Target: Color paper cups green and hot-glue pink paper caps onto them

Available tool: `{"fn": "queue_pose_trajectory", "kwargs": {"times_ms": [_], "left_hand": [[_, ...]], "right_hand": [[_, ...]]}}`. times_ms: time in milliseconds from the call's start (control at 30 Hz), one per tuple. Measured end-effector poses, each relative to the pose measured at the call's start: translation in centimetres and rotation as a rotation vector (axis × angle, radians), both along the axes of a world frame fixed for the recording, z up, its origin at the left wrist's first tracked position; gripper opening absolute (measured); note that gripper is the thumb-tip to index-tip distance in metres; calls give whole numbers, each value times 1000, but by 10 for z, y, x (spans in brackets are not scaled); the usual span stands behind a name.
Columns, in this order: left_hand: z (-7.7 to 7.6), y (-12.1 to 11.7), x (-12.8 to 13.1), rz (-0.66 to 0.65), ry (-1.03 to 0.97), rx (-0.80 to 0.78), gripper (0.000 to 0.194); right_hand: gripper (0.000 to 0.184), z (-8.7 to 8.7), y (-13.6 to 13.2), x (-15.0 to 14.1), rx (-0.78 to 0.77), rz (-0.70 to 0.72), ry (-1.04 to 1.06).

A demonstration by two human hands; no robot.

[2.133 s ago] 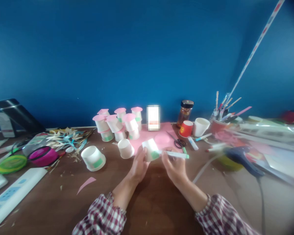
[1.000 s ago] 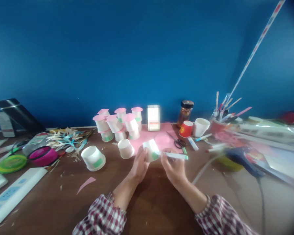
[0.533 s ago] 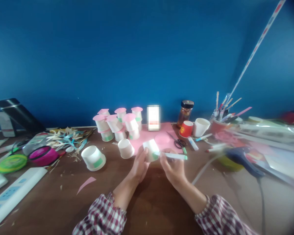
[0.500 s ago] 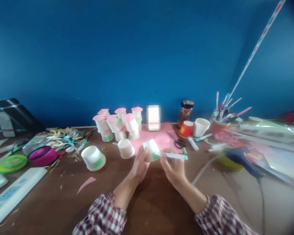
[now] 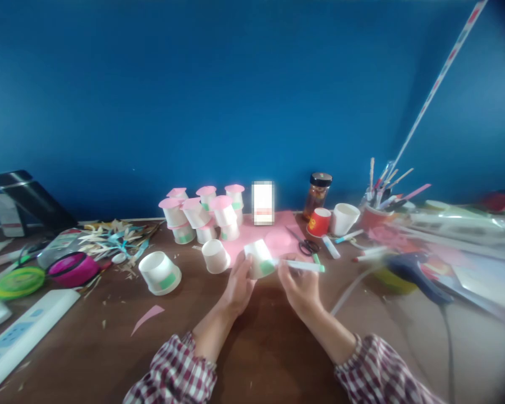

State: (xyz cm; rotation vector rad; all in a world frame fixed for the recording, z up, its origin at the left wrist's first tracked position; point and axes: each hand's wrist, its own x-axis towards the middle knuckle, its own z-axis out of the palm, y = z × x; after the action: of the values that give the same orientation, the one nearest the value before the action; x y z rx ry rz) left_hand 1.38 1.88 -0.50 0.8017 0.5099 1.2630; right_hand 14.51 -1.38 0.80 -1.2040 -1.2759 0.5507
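Note:
My left hand (image 5: 239,283) is closed around a white paper cup (image 5: 257,257), which lies tilted and carries a green patch low on its right side. A marker (image 5: 305,266) with a white barrel and a green end is gripped in my right hand (image 5: 301,286), its tip pointing left at the cup's green patch. Whether the tip touches the cup I cannot tell. Left of my hands stand a plain white cup (image 5: 214,255) and another cup with a green patch (image 5: 157,269). Behind them, several cups (image 5: 194,215) are stacked with pink paper pieces between and on top.
Pink paper (image 5: 252,233) lies behind my hands, with scissors (image 5: 308,246) at its right. A red cup (image 5: 318,222), a white cup (image 5: 345,219) and a dark-lidded jar (image 5: 317,196) stand back right. A glue gun (image 5: 421,275) lies right; a power strip (image 5: 29,325) lies left.
The marker in my right hand has moved slightly right and up, its tip drawing back from the cup's side. My left hand still holds the cup in nearly the same place.

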Motion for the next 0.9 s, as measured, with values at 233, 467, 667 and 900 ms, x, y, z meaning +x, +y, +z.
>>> {"fn": "queue_pose_trajectory", "kwargs": {"times_ms": [233, 467, 667, 900], "left_hand": [[2, 0, -1, -4, 1, -4, 22], [-3, 6, -4, 34, -88, -156, 27], [1, 10, -8, 11, -122, -241, 28], [5, 8, -4, -28, -110, -189, 28]], "right_hand": [[15, 0, 1, 1, -2, -27, -3], [13, 2, 3, 2, 50, -67, 163], [14, 6, -1, -1, 65, 27, 229], [10, 8, -9, -4, 94, 80, 34]]}}
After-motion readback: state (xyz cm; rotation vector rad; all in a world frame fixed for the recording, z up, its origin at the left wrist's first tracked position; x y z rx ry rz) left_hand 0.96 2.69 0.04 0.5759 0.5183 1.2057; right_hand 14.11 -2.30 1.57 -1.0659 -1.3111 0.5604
